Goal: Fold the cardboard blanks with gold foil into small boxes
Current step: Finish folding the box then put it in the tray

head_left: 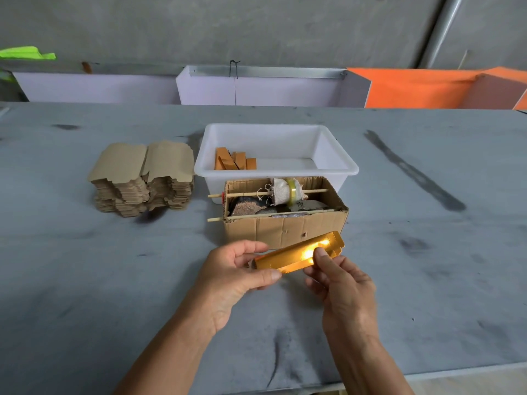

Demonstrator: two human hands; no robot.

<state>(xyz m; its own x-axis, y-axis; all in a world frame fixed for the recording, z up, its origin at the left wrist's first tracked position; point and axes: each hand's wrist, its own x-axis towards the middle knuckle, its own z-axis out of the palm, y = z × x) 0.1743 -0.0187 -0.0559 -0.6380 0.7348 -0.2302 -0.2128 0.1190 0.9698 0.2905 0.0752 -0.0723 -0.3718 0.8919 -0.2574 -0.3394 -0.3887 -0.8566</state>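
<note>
A gold foil blank (293,253), partly folded into a long narrow shape, hangs above the grey table between both hands. My left hand (233,276) pinches its left end, thumb underneath. My right hand (340,286) grips it near the right end, thumb pressed on the shiny face. A tall stack of flat brown blanks (142,178) lies on the table at the left, foil side down. Several folded gold boxes (235,161) sit in the left part of a white plastic tub (336,169) behind.
An open corrugated carton (285,228) stands just beyond my hands, holding stones, a cloth bundle with a tape roll, and two wooden sticks across it. White and orange panels line the table's far edge. The table's near edge runs at bottom right.
</note>
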